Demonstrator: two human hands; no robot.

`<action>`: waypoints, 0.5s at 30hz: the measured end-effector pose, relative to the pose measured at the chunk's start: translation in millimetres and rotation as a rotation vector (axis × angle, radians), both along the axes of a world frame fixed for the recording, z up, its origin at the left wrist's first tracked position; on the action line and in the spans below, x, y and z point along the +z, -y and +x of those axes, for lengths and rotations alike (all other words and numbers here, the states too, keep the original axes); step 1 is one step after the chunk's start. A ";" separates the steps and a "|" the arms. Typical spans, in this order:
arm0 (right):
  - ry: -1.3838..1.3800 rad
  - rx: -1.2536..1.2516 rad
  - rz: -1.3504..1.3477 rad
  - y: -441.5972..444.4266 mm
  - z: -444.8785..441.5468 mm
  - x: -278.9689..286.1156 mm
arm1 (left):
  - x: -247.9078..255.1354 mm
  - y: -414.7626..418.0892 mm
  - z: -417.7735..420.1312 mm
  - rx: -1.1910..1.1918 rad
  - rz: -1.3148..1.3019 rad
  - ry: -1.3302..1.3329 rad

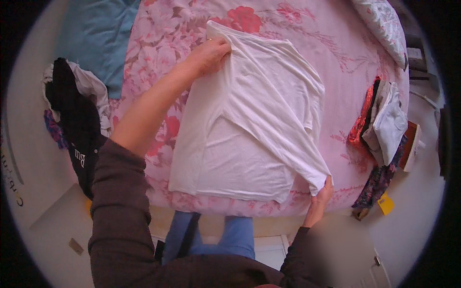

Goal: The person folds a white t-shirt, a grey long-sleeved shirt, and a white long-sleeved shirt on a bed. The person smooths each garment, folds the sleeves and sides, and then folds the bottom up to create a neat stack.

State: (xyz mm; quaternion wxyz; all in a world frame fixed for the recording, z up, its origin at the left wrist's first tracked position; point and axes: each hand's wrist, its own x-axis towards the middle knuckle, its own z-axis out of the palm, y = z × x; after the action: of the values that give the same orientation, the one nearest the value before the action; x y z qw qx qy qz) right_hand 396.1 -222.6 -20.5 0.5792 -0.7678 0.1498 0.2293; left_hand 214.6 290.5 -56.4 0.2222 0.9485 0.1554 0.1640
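Note:
A white long-sleeved shirt (248, 118) lies partly folded on a bed with a pink floral sheet (338, 108). My left hand (212, 54) pinches the shirt near its upper left corner, at the shoulder. My right hand (323, 190) grips the cuff end of one sleeve, which stretches diagonally across the shirt down to the bed's near edge. The shirt's hem lies close to that edge, and its left side is turned inward in a long strip.
Black clothing (79, 115) with white lettering and a white garment (92, 81) lie at the left, beside a teal cloth (95, 43). Folded clothes (383, 118) stand at the right edge, above a dark floral garment (381, 185). A patterned pillow or cover (385, 28) is at the upper right.

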 end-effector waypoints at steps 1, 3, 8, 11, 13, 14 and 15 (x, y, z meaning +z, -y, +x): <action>-0.001 -0.015 -0.031 -0.9 -1.4 2.1 | -2.6 0.9 -0.9 0.004 0.014 -0.026; -0.002 -0.051 -0.093 -3.7 -6.0 6.8 | 1.0 4.3 -0.3 0.006 0.040 -0.076; -0.048 -0.076 0.112 8.2 -1.3 6.1 | 2.7 23.0 20.3 0.053 -0.315 -0.200; -0.145 -0.121 0.237 -8.0 -5.7 27.8 | -4.5 24.8 31.9 0.200 -0.723 -0.454; -0.067 0.036 0.230 -38.9 -20.5 70.6 | -18.9 10.7 38.6 0.274 -0.936 -0.579; 0.045 0.213 0.191 -61.2 -33.8 99.6 | -16.8 10.2 34.5 0.322 -1.050 -0.592; 0.230 0.451 -0.030 -63.2 -51.0 114.5 | -10.5 9.0 37.3 0.352 -1.165 -0.593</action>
State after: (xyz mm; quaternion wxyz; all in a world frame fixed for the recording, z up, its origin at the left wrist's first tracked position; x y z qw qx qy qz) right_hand 345.1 -159.4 94.0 0.5152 -0.8113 -0.0889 0.2617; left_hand 251.9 281.5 -66.9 0.6152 0.6393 0.4249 -0.1799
